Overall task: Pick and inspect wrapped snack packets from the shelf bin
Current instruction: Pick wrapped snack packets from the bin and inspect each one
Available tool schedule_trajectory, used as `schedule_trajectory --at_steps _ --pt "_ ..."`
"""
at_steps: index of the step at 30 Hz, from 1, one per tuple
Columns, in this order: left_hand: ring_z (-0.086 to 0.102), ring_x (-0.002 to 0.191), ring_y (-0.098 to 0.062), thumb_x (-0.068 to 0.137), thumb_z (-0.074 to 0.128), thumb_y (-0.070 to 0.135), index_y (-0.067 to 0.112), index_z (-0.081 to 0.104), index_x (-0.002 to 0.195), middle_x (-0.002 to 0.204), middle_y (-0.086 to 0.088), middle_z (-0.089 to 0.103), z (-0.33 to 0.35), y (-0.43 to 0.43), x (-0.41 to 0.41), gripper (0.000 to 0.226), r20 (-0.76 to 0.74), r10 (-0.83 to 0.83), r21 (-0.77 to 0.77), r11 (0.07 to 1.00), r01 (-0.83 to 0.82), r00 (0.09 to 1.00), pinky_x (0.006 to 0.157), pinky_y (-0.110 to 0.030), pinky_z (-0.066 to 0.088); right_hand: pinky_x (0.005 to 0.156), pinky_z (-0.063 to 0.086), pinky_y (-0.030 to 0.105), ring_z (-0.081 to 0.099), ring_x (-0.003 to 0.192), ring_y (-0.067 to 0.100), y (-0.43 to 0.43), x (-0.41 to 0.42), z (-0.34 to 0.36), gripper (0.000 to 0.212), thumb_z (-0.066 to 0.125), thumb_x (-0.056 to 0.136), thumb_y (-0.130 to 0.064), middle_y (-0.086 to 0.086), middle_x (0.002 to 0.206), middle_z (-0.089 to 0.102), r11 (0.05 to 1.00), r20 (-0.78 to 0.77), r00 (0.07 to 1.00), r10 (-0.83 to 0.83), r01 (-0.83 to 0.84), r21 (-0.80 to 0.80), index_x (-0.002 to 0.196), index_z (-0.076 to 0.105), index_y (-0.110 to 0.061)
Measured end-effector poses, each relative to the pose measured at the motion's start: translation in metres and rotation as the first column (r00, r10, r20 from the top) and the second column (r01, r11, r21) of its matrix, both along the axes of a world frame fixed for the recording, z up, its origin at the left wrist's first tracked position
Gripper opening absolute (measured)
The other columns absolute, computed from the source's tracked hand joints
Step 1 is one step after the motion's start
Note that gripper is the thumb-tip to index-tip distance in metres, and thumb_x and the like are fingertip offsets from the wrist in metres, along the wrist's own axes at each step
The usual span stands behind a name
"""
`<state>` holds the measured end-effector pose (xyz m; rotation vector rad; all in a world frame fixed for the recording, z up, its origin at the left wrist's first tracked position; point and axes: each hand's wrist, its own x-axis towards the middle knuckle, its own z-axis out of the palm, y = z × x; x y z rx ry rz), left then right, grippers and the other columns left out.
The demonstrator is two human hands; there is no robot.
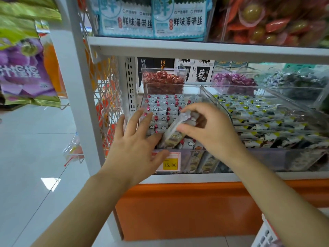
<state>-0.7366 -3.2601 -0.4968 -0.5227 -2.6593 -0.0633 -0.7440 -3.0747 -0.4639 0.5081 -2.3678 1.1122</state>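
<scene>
We hold one snack packet (175, 130) in our right hand (211, 132), thumb and curled fingers pinching its upper end so that it hangs tilted just above the front of the shelf bin (188, 155). The wrapper is silvery and blurred, and we cannot read its print. Our left hand (137, 148) is spread wide, fingers straight and apart, lying over the bin's front left corner. Its fingertips reach onto the cloud-printed packets (163, 107) that fill the bin in tidy rows. Its thumb crosses the price label (170, 163) on the bin's clear front wall. We cannot tell whether the fingers press down or only rest there.

Just right of the bin stands a neighbouring bin (284, 159), also clear, packed with black, white and yellow wrappers. Behind the bin sits a clear tub of red sweets (162, 79), and behind it to the right a heap of purple sweets (233, 79). Above the bin runs a white shelf board (195, 49) carrying blue seaweed bags (151, 16). Below the bin is an orange base panel (178, 207). Far left of the bin hangs a purple bag (25, 68) above the pale tiled floor (35, 157)
</scene>
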Motion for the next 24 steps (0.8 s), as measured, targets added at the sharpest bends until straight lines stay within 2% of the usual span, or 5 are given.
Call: schedule_trajectory --at_steps 7,9,12,18,24 --pt "0.003 0.144 -0.026 0.081 0.034 0.062 0.025 0.057 0.122 0.156 -0.006 0.019 0.004 -0.006 0.002 0.060 -0.024 -0.048 0.131 0.990 0.051 0.999 0.114 -0.049 0.004 0.079 0.036 0.016 0.050 0.094 0.009 -0.034 -0.008 -0.018 0.044 0.074 0.075 -0.034 -0.011 0.101 0.053 0.959 -0.064 0.997 -0.038 0.054 0.278 0.112 0.061 -0.016" --pt "0.006 0.144 -0.026 0.084 0.041 0.060 0.022 0.056 0.123 0.155 -0.007 0.022 0.004 -0.010 0.003 0.057 -0.045 -0.052 0.163 0.985 0.059 0.998 0.114 -0.048 0.006 0.090 0.035 0.031 0.052 0.105 0.014 -0.035 -0.008 -0.024 0.036 0.065 0.083 -0.041 -0.007 0.110 0.061 0.901 -0.076 0.996 -0.045 0.073 0.427 0.112 0.062 -0.020" --pt "0.002 0.144 -0.023 0.083 0.048 0.055 0.023 0.053 0.127 0.155 -0.005 0.019 0.003 -0.015 0.002 0.055 -0.045 -0.052 0.177 0.982 0.060 0.998 0.114 -0.046 0.004 0.078 0.017 0.032 0.038 0.106 0.013 -0.032 -0.007 -0.024 0.026 0.045 0.094 -0.038 -0.016 0.104 0.062 0.790 -0.104 0.995 0.010 0.056 0.611 0.100 0.069 -0.029" --pt "-0.004 0.143 -0.019 0.083 0.045 0.056 0.028 0.048 0.131 0.156 -0.003 0.014 0.004 -0.015 0.001 0.055 -0.026 -0.066 0.173 0.982 0.069 0.997 0.114 -0.045 0.000 0.087 0.031 0.033 0.041 0.103 0.016 -0.025 -0.031 0.008 0.024 0.054 0.086 -0.017 -0.008 0.105 0.063 0.876 -0.033 0.997 -0.064 0.072 0.476 0.096 0.072 -0.030" --pt "-0.008 0.143 -0.017 0.086 0.046 0.053 0.036 0.048 0.130 0.157 -0.001 0.009 0.002 -0.011 0.000 0.048 -0.001 -0.103 0.189 0.977 0.101 0.995 0.114 -0.044 -0.004 0.076 0.025 0.032 0.031 0.091 0.012 -0.032 -0.043 -0.002 0.018 0.067 0.079 -0.049 -0.014 0.081 0.046 0.757 -0.021 0.996 -0.087 0.080 0.649 0.084 0.070 -0.032"
